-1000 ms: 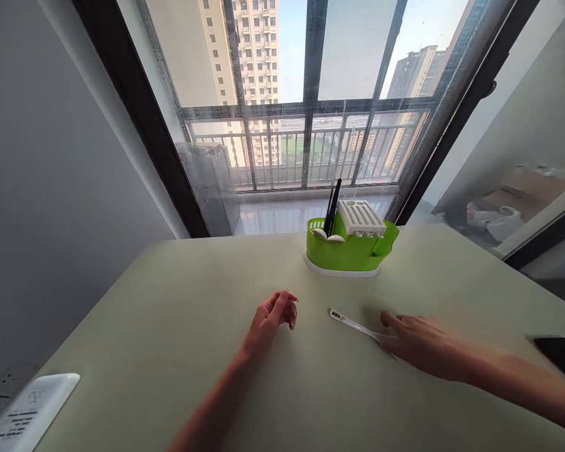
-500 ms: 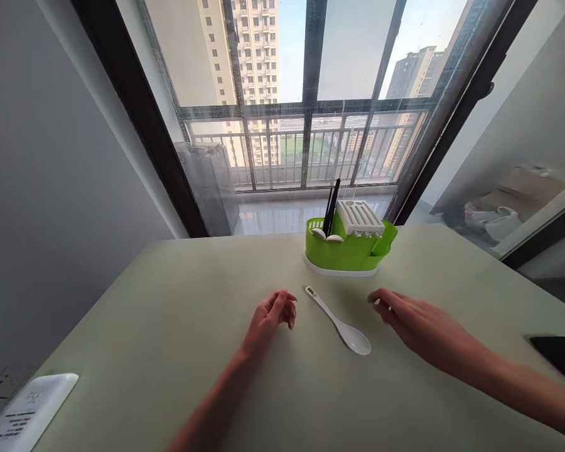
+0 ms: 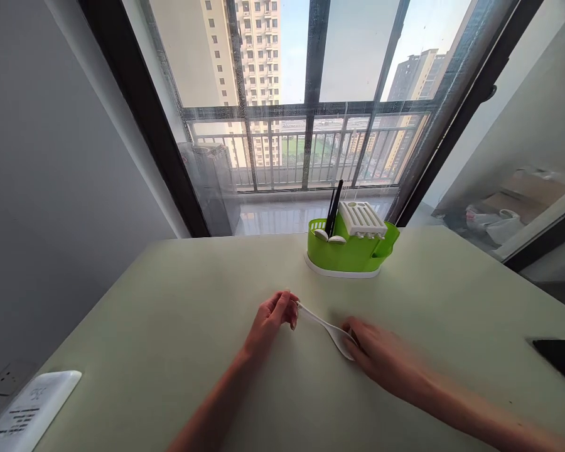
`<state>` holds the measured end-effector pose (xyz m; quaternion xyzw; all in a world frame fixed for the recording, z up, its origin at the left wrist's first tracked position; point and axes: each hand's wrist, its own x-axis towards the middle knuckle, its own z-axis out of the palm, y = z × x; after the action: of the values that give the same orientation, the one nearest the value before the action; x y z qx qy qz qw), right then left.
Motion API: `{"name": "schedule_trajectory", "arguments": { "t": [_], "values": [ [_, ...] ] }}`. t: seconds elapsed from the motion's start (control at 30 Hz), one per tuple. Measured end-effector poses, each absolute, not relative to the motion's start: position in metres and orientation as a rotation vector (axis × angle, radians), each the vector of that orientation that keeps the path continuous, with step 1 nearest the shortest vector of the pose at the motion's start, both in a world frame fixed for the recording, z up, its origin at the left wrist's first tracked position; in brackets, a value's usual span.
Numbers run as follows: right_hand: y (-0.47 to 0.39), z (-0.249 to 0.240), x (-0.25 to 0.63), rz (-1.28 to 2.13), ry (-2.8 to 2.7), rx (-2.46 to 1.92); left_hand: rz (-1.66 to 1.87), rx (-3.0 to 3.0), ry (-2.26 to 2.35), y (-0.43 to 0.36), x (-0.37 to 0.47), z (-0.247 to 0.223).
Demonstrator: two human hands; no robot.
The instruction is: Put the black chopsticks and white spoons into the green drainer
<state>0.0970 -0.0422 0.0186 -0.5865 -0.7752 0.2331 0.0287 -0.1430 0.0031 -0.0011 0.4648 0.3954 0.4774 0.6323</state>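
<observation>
Leftward go both the white spoon (image 3: pixel 338 339) and the right hand (image 3: pixel 376 353) since half a second ago: the hand, then apart from the spoon, now has its fingers at the spoon's bowl, and the handle end has come over to the left hand (image 3: pixel 274 312). The spoon lies slantwise on the pale table (image 3: pixel 193 301), between the two hands, which are apart from each other. Fingers of the right hand touch the bowl's edge — whether they grip it, I cannot tell. The left hand is loosely curled, its fingertips right by the handle end; I cannot tell whether they pinch it. Beyond the spoon stands a green caddy (image 3: pixel 343 256) on a white base, holding black sticks (image 3: pixel 334 210) and a white slotted rack (image 3: pixel 361 218). Near the table's right edge lies a dark, flat object (image 3: pixel 561 358).
</observation>
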Motion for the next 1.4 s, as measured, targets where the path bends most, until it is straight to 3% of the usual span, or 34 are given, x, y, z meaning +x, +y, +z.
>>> {"name": "schedule_trajectory", "arguments": {
  "t": [0.17,0.47,0.63,0.9,1.4],
  "values": [
    [-0.026,0.046,0.108,0.496,-2.337,-1.768,1.117,1.050,0.902,0.003,-0.143,0.000],
    [0.018,0.174,0.123,-0.352,-2.135,-1.601,1.158,0.983,0.932,0.003,-0.143,0.000],
    [0.056,0.216,0.116,-0.706,-2.136,-1.709,1.153,0.988,0.918,0.003,-0.144,0.000],
    [0.112,0.225,0.101,-0.840,-2.418,-1.799,1.149,0.982,0.889,0.003,-0.145,-0.003],
    [0.165,0.183,0.012,-0.378,-2.942,-1.928,1.110,1.001,0.875,0.003,-0.147,-0.006]
  ]
}}
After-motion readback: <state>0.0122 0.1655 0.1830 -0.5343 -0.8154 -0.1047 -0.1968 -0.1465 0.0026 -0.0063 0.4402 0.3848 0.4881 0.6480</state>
